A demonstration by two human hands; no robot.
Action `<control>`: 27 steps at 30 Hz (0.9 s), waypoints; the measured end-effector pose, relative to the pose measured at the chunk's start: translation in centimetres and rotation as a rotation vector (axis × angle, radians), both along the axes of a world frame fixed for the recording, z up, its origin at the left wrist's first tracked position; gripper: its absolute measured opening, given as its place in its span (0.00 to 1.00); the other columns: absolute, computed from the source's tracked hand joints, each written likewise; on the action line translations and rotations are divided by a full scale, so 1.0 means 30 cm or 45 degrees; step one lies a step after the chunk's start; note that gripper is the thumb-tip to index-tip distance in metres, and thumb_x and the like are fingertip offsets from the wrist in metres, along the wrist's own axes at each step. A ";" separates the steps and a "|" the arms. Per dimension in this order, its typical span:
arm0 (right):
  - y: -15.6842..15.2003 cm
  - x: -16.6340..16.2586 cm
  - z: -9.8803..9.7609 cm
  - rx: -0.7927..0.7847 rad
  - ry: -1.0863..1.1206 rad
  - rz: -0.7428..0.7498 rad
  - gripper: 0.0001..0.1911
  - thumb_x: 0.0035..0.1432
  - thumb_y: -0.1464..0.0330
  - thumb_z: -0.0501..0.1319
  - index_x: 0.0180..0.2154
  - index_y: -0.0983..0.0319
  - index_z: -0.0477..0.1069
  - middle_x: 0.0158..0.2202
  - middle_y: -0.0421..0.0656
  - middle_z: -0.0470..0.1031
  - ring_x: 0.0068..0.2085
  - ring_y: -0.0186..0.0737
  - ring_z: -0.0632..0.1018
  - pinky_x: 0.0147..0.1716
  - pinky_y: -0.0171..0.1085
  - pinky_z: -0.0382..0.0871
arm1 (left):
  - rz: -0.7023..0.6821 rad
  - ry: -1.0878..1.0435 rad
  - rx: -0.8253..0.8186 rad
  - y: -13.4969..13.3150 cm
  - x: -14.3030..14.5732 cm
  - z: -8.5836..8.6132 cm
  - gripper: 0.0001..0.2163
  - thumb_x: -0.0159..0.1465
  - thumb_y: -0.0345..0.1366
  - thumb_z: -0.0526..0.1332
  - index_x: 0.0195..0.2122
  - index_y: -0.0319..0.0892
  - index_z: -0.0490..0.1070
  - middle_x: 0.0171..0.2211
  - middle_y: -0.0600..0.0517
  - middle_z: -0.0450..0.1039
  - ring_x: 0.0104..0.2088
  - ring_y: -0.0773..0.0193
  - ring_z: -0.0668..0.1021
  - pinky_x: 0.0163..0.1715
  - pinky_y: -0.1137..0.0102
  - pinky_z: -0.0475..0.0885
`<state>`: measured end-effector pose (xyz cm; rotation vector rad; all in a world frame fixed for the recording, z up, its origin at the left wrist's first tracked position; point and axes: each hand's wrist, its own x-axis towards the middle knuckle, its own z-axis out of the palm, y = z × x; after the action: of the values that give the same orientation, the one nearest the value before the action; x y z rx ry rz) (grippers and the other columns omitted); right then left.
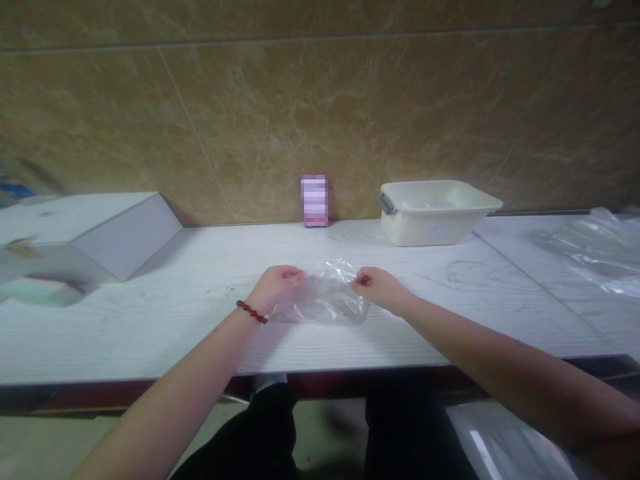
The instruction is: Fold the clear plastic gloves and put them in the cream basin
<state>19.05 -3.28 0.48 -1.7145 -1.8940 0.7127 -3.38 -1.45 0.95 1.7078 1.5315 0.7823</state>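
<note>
A small clear plastic bag (327, 297) lies on the white table (150, 333) in front of me. My left hand (275, 287), with a red bead bracelet at the wrist, pinches the bag's left top corner. My right hand (380, 288) pinches the right top corner. Both hands are closed on the bag and hold it stretched between them, low over the tabletop.
A cream plastic tub (435, 212) stands at the back right against the brown marble wall. A pink striped box (315, 200) stands upright at the back centre. A white box (100, 233) sits at the left. Clear plastic sheets (595, 253) lie at the far right.
</note>
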 end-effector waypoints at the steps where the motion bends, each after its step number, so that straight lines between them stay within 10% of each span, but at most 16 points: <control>1: 0.010 0.003 -0.008 -0.010 0.008 0.002 0.08 0.43 0.63 0.56 0.22 0.61 0.64 0.23 0.40 0.70 0.25 0.33 0.70 0.24 0.31 0.61 | -0.009 0.039 -0.003 0.010 0.000 0.003 0.16 0.48 0.45 0.57 0.30 0.37 0.73 0.25 0.49 0.72 0.25 0.64 0.72 0.25 0.73 0.64; 13: 0.063 0.007 -0.048 -0.125 0.115 0.025 0.05 0.42 0.69 0.58 0.25 0.62 0.62 0.19 0.35 0.66 0.15 0.25 0.65 0.15 0.27 0.57 | -0.018 0.177 -0.049 0.076 0.000 -0.016 0.14 0.49 0.43 0.58 0.30 0.38 0.73 0.19 0.52 0.71 0.21 0.66 0.71 0.22 0.74 0.63; 27: 0.031 0.007 -0.043 0.107 0.072 0.072 0.10 0.42 0.73 0.57 0.32 0.60 0.65 0.23 0.36 0.69 0.23 0.28 0.70 0.25 0.28 0.62 | 0.152 -0.095 0.105 0.065 -0.059 -0.041 0.20 0.48 0.40 0.60 0.42 0.39 0.62 0.40 0.46 0.66 0.36 0.63 0.72 0.32 0.70 0.67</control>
<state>19.25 -2.34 -0.81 -1.5790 -1.9123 0.6854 -5.16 0.50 -0.29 1.6380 1.5804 0.9718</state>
